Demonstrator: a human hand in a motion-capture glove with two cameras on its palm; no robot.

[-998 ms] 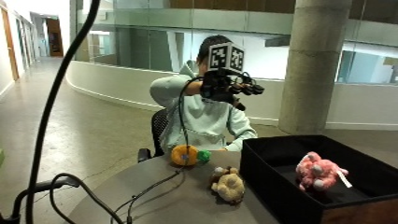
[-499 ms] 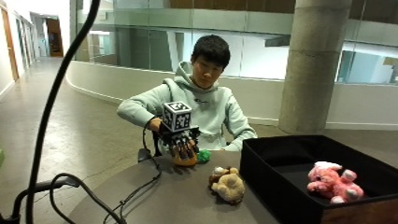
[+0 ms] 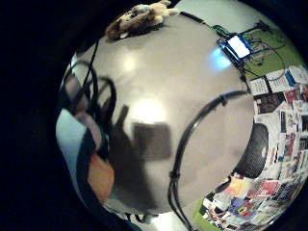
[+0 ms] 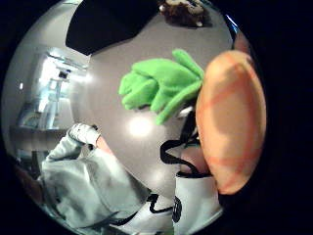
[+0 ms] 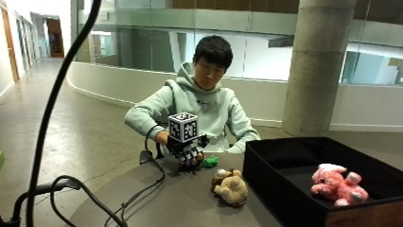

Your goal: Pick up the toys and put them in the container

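My gloved right hand (image 5: 186, 151) is down on the round grey table (image 5: 170, 205), fingers curled around an orange carrot toy (image 4: 232, 122). Its green leaves (image 5: 209, 161) stick out toward the container. The orange body lies against my palm, with a finger (image 4: 195, 161) beside it. A brown plush animal (image 5: 230, 187) lies on the table between my hand and the black container (image 5: 277, 189); it also shows in the little finger side view (image 3: 139, 17). A pink plush toy (image 5: 337, 185) lies inside the container.
Black cables (image 5: 144, 187) run across the table from my hand to its near edge; one loops under my palm (image 3: 192, 130). The person sits behind the table, the bare hand near the container's far corner. A lit screen (image 3: 238, 45) sits on the floor beyond the table.
My hand has come down from face height onto the carrot toy on the table. The pink plush has settled on the container floor.
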